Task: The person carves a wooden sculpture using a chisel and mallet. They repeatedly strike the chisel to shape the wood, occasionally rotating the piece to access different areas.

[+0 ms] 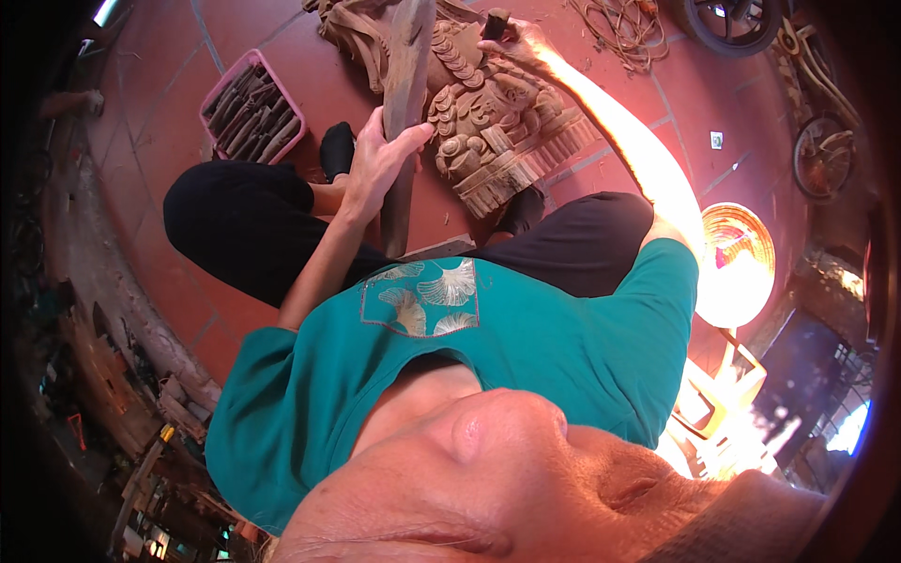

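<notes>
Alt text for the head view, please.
The left hand grips a long wooden bar; the right hand holds a small dark block by an ornate brown carving. The person sits on red tiles near a pink basket of dark wooden pieces.

Harsh glare at right, bleaching right forearm point(631, 133) and round basket point(738, 266); fisheye bending, rim nearly black
</notes>
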The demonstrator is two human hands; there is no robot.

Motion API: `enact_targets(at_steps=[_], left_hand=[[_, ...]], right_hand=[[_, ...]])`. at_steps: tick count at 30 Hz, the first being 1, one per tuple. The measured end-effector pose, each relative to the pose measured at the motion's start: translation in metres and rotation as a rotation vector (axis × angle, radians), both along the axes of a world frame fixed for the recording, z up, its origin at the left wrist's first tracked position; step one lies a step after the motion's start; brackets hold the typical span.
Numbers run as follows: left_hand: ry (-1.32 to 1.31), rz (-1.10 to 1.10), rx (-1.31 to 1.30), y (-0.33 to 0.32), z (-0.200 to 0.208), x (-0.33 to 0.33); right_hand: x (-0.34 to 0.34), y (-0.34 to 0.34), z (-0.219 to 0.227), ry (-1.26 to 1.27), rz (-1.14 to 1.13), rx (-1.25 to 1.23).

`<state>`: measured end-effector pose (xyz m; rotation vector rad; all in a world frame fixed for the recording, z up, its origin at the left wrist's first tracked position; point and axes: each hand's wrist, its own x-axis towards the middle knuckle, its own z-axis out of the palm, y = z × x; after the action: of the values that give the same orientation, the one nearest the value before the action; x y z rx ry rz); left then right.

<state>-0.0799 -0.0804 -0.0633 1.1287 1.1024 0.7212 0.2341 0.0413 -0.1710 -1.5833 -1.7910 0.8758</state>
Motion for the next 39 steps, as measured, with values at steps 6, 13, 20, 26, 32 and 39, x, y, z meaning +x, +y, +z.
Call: enact_targets(at_steps=[6,13,20,26,32,39], left_hand=[[-0.004,-0.135,0.150,0.031,0.039,0.016],[0.347,-0.394,0.548,0.087,0.077,0.024],[0.611,-0.673,0.632,0.123,0.069,0.023],[0.520,-0.604,0.679,0.123,0.091,0.034],[0.579,-0.762,0.656,0.155,0.052,0.020],[0.639,-0.670,0.477,0.163,0.117,0.016]], right_hand=[[0.001,0.001,-0.005,0.046,-0.031,-0.032],[-0.008,-0.006,0.021,0.020,0.006,-0.088],[-0.004,-0.003,0.004,0.015,0.043,0.027],[-0.002,-0.006,0.000,-0.017,-0.023,0.004],[0.000,-0.006,0.000,0.018,0.072,0.005],[-0.004,0.009,0.023,0.240,-0.100,-0.294]])
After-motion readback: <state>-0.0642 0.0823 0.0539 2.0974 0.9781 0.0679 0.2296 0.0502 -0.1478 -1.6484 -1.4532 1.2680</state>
